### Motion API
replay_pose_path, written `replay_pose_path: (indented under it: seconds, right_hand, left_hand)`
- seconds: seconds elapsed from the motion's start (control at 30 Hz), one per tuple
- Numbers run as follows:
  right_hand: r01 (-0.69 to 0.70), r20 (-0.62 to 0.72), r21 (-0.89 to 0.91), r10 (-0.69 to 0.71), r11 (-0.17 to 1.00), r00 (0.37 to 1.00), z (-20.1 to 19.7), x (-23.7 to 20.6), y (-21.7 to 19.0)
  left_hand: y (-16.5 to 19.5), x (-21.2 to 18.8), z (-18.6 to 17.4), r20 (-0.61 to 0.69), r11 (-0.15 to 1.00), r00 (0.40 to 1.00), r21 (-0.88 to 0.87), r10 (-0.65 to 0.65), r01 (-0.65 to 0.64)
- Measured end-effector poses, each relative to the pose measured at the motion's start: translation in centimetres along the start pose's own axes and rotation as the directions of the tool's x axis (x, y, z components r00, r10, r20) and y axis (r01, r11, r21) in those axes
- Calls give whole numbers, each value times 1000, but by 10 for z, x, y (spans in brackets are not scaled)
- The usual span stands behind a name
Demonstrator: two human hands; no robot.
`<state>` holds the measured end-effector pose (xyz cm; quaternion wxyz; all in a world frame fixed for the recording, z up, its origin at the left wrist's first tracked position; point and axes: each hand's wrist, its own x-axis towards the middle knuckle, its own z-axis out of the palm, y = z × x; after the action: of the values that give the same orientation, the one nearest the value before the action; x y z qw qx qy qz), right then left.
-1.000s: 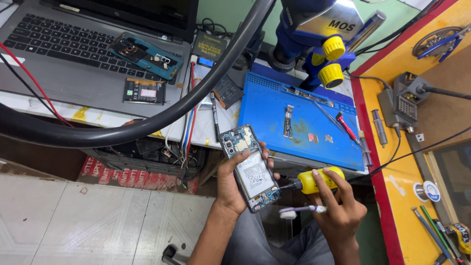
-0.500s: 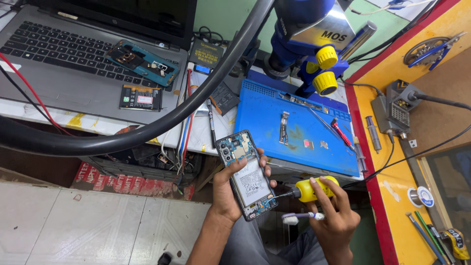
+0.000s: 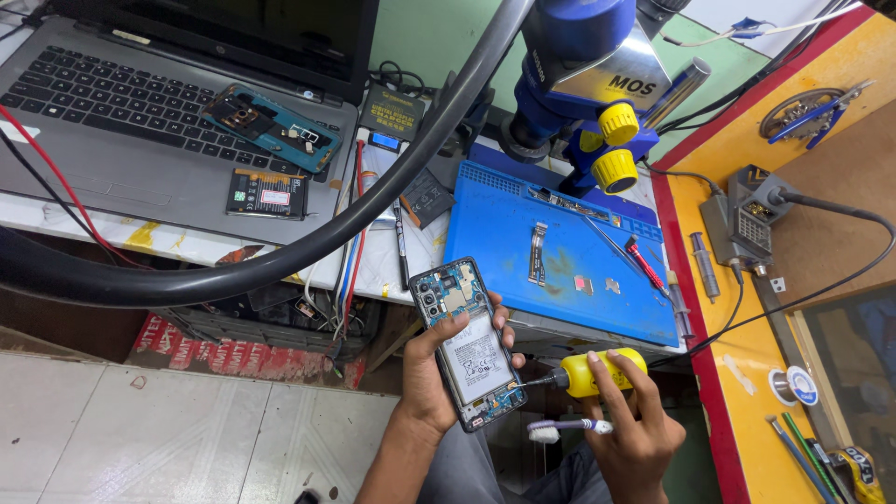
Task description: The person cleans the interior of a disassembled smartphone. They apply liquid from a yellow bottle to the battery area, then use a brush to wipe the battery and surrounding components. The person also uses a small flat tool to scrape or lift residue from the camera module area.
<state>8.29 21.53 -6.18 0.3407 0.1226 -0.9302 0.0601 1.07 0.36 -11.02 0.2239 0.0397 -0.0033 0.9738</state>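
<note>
1. Your right hand (image 3: 635,434) has its fingers wrapped round the yellow-handled screwdriver (image 3: 597,371), with a small toothbrush (image 3: 567,428) tucked under the lower fingers. Keep the brush head off the board while you drive.
2. Your left hand (image 3: 434,387) cradles the opened phone (image 3: 469,343) in the air below the front edge of the blue repair mat (image 3: 504,224), thumb pressed on the near edge and fingers curled behind. Grip the frame only, off the white battery (image 3: 475,355).
3. The tip meets the phone's right edge near its lower end; hold the shaft square to the screw, I judge, and press lightly.
4. Loose flex cables (image 3: 538,252) lie mid-mat; the red-handled tool (image 3: 646,263) lies toward its right edge, below the blue microscope (image 3: 583,65).
</note>
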Motion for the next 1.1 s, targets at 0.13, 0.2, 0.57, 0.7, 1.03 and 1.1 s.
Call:
replay_pose_path:
  seconds: [0.13, 0.2, 0.57, 0.7, 1.03, 1.1]
  right_hand:
    - [35, -22, -13, -35, 999, 999, 0, 0, 1]
    - [45, -29, -27, -46, 999, 999, 0, 0, 1]
    - [32, -26, -42, -34, 999, 999, 8, -8, 7]
    - [-51, -8, -38, 50, 998, 999, 10, -9, 7]
    - [-404, -20, 423, 454, 811, 891, 52, 18, 38]
    - [-560, 153, 612, 611, 558, 777, 71, 42, 64]
  left_hand:
    - [-1, 1, 3, -10, 1000, 1000, 9, 5, -5]
    - [-1, 1, 4, -17, 1000, 1000, 15, 12, -12]
    - [-2, 3, -3, -14, 1000, 1000, 0, 5, -5]
    - [-1, 3, -6, -5, 1000, 1000, 2, 10, -10]
    - [-1, 7, -13, -40, 1000, 999, 18, 26, -25]
    - [-2, 8, -11, -67, 999, 997, 19, 27, -26]
